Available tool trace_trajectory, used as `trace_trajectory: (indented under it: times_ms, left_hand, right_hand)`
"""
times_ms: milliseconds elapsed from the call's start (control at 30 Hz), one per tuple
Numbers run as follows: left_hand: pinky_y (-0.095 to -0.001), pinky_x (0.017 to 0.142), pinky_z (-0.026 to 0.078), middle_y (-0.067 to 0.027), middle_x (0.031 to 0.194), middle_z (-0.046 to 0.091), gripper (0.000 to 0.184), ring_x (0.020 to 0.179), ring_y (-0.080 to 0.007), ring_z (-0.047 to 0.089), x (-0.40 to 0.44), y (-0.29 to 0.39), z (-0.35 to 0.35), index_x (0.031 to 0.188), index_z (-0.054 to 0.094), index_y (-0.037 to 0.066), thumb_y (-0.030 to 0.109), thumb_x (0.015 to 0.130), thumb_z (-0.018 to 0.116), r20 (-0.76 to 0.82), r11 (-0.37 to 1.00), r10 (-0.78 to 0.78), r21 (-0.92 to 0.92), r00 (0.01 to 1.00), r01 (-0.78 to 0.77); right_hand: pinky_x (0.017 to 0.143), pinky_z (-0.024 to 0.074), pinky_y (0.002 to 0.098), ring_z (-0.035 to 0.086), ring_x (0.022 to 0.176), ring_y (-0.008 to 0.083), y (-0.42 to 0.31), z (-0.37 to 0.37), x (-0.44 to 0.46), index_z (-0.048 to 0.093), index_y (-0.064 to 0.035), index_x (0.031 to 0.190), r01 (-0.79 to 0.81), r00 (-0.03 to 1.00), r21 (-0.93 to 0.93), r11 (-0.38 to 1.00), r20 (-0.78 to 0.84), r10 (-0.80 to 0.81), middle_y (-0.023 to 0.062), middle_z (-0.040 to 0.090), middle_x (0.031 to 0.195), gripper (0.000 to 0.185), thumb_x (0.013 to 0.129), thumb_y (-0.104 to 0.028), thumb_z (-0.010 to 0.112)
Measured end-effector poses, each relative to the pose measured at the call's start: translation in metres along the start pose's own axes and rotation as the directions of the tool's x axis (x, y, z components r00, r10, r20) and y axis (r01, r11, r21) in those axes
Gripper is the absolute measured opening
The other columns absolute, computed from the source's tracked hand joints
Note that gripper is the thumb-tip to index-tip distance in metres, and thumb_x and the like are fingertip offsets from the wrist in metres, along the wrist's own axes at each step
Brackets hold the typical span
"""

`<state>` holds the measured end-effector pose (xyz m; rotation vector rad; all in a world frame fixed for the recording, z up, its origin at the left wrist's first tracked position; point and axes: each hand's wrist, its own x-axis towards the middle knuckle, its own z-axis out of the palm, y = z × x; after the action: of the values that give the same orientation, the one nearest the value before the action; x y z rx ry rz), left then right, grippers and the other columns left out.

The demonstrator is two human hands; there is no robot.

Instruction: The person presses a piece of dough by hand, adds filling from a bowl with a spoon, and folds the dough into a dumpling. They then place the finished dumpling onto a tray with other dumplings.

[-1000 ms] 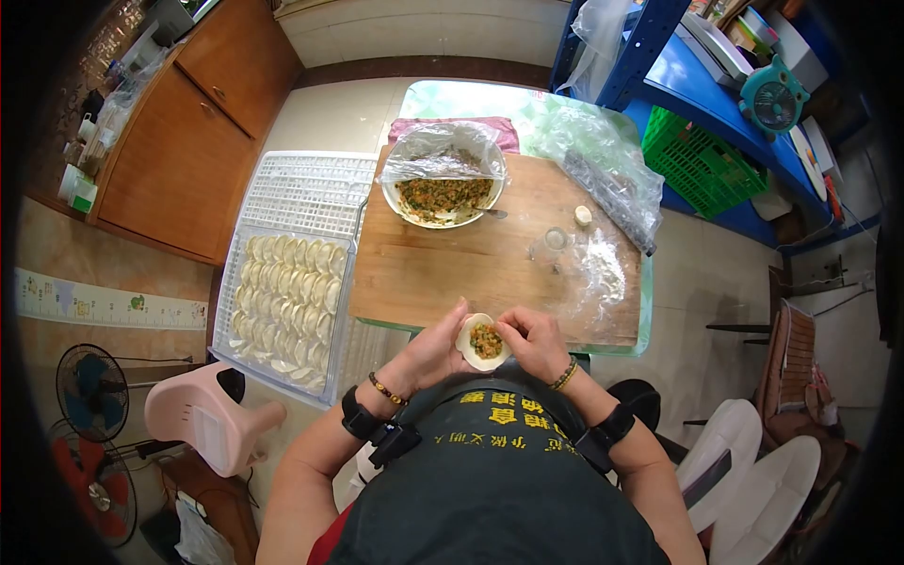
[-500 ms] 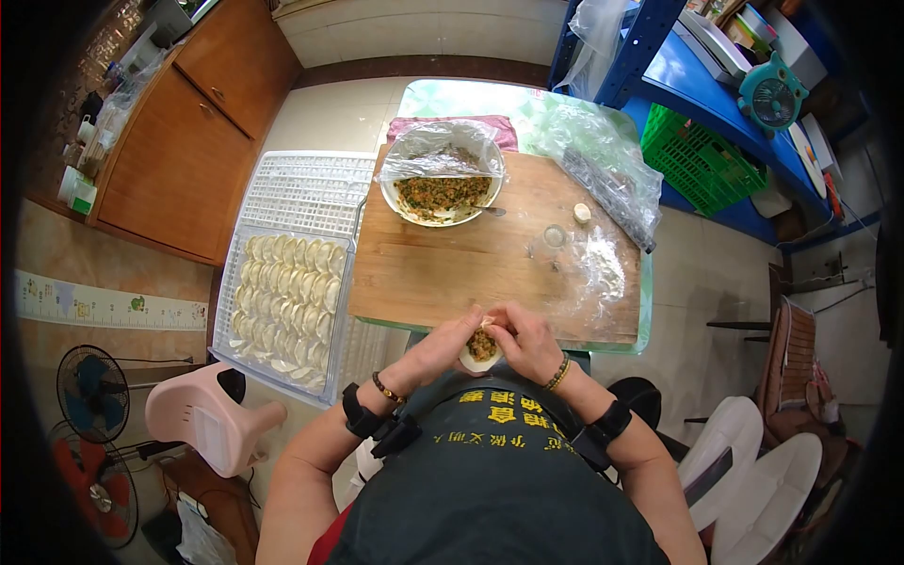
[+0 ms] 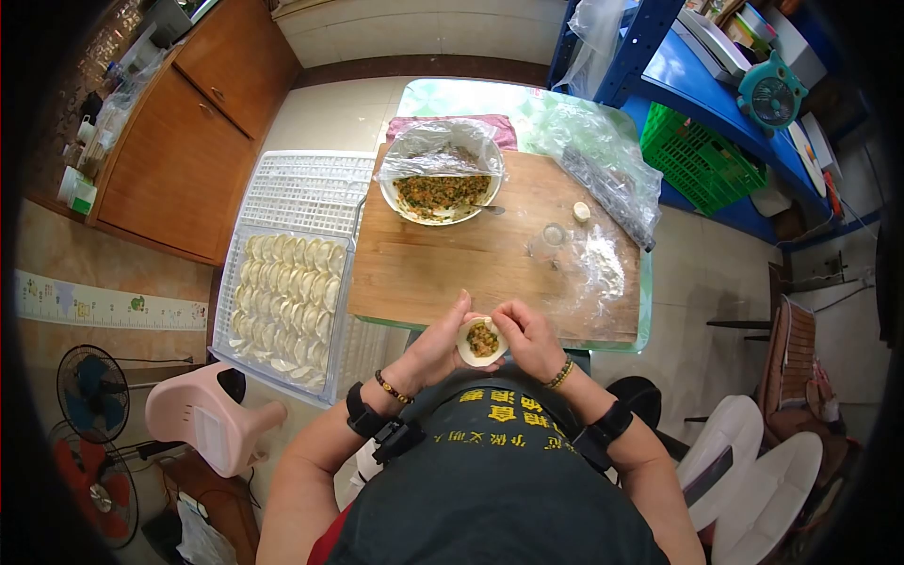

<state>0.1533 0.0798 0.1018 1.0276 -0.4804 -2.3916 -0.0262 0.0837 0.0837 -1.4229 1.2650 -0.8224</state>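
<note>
A round dough wrapper (image 3: 483, 342) with chopped filling in its middle lies in my left hand (image 3: 435, 345), just beyond my apron. My left fingers curl under and around its left side. My right hand (image 3: 529, 343) pinches the wrapper's upper right edge. Both hands are in front of the near edge of the wooden board (image 3: 424, 273). A bowl (image 3: 441, 219) of filling, partly covered by clear film, stands at the board's back left with a spoon handle (image 3: 492, 210) over its rim.
Rows of dumplings (image 3: 287, 301) fill a tray at the left, beside a white rack (image 3: 306, 188). On the board's right are a small glass (image 3: 553, 235), a dough piece (image 3: 581, 212), flour (image 3: 603, 266) and a film-wrapped roll (image 3: 610, 200). A pink stool (image 3: 212, 419) stands lower left.
Half a second ago my fingers were close together over the wrapper's top edge. Now they are further apart and the wrapper lies more open, its filling in view.
</note>
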Motion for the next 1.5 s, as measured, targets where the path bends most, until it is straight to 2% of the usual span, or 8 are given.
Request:
trace_trajectory:
  times_ms: [100, 367, 700, 767, 1000, 1067, 1167, 1500]
  left_hand:
    - [-0.0348, 0.079, 0.059, -0.017, 0.108, 0.062, 0.074, 0.092, -0.0267, 0.067, 0.001, -0.002, 0.0, 0.122, 0.049, -0.003, 0.06, 0.098, 0.017, 0.03, 1.0, 0.004, 0.013, 1.0, -0.004]
    - [-0.0398, 0.093, 0.052, -0.0206, 0.116, 0.06, 0.075, 0.104, -0.031, 0.064, -0.005, -0.002, 0.011, 0.126, 0.046, -0.006, 0.056, 0.1, 0.014, 0.041, 0.996, -0.023, 0.09, 0.999, 0.019]
    - [-0.0424, 0.098, 0.049, -0.0229, 0.122, 0.057, 0.076, 0.11, -0.0343, 0.061, -0.002, -0.003, 0.007, 0.13, 0.044, -0.006, 0.056, 0.1, 0.013, 0.06, 1.0, -0.015, 0.017, 0.998, 0.014]
    - [-0.0435, 0.1, 0.048, -0.0232, 0.126, 0.054, 0.076, 0.112, -0.0346, 0.059, 0.002, -0.006, 0.005, 0.133, 0.04, -0.006, 0.056, 0.1, 0.012, 0.091, 1.0, -0.02, 0.009, 0.996, 0.02]
    - [-0.044, 0.101, 0.047, -0.0234, 0.13, 0.052, 0.074, 0.113, -0.035, 0.058, 0.0, -0.008, 0.001, 0.136, 0.036, -0.007, 0.054, 0.101, 0.013, 0.167, 0.998, 0.002, -0.069, 0.986, 0.01]
    - [-0.0442, 0.1, 0.048, -0.0236, 0.129, 0.052, 0.073, 0.113, -0.0356, 0.058, -0.004, -0.003, 0.007, 0.135, 0.037, -0.007, 0.053, 0.101, 0.014, 0.068, 0.993, 0.026, -0.12, 0.997, -0.018]
    - [-0.0445, 0.099, 0.048, -0.023, 0.129, 0.052, 0.072, 0.113, -0.0361, 0.058, -0.004, 0.001, 0.006, 0.134, 0.039, -0.007, 0.053, 0.101, 0.015, 0.005, 0.986, 0.063, -0.155, 0.998, -0.061]
    - [-0.0419, 0.099, 0.048, -0.0171, 0.122, 0.055, 0.063, 0.113, -0.0288, 0.057, 0.003, -0.001, 0.003, 0.129, 0.044, -0.002, 0.049, 0.103, 0.019, 0.01, 0.964, 0.191, -0.19, 0.982, -0.186]
  right_hand:
    - [0.062, 0.0488, 0.0317, 0.064, 0.068, 0.019, -0.007, -0.003, 0.0, 0.064, -0.0013, 0.092, 0.012, 0.999, 0.018, 1.0, 0.042, -0.013, 0.0117, 0.065, 0.076, 0.015, 0.089, -0.016, 0.062]
    - [0.063, 0.043, 0.0377, 0.06, 0.067, 0.031, -0.009, -0.008, 0.001, 0.066, -0.0046, 0.082, 0.319, 0.945, -0.385, 0.866, 0.063, -0.32, 0.0133, 0.064, 0.075, 0.014, 0.086, -0.018, 0.064]
    - [0.068, 0.0391, 0.0352, 0.059, 0.071, 0.0256, -0.018, -0.017, 0.011, 0.067, -0.0097, 0.078, 0.27, 0.963, -0.325, 0.906, 0.076, -0.259, 0.0066, 0.063, 0.077, 0.016, 0.085, -0.024, 0.065]
    - [0.069, 0.039, 0.0355, 0.058, 0.074, 0.0235, -0.016, -0.015, 0.015, 0.067, -0.0107, 0.077, 0.438, 0.899, -0.351, 0.827, 0.182, -0.399, 0.0046, 0.062, 0.076, 0.016, 0.083, -0.025, 0.066]
    - [0.069, 0.0427, 0.0361, 0.06, 0.077, 0.0244, -0.017, -0.011, 0.016, 0.067, -0.0072, 0.079, 0.436, 0.9, -0.457, 0.775, 0.195, -0.391, 0.007, 0.064, 0.079, 0.015, 0.081, -0.022, 0.068]
    - [0.071, 0.0469, 0.0349, 0.062, 0.077, 0.0231, -0.019, -0.011, 0.015, 0.068, -0.0024, 0.089, 0.246, 0.969, -0.169, 0.954, 0.023, -0.246, 0.0092, 0.066, 0.082, 0.014, 0.083, -0.015, 0.067]
    - [0.072, 0.0496, 0.032, 0.064, 0.078, 0.0204, -0.014, -0.025, 0.01, 0.069, -0.0002, 0.095, 0.094, 0.995, -0.183, 0.979, 0.004, -0.095, 0.0117, 0.068, 0.086, 0.017, 0.084, -0.013, 0.066]
    - [0.06, 0.0496, 0.0313, 0.064, 0.063, 0.0218, -0.013, -0.022, 0.002, 0.071, -0.0012, 0.084, 0.072, 0.994, -0.217, 0.973, -0.063, -0.087, 0.0129, 0.068, 0.075, 0.019, 0.083, -0.02, 0.068]
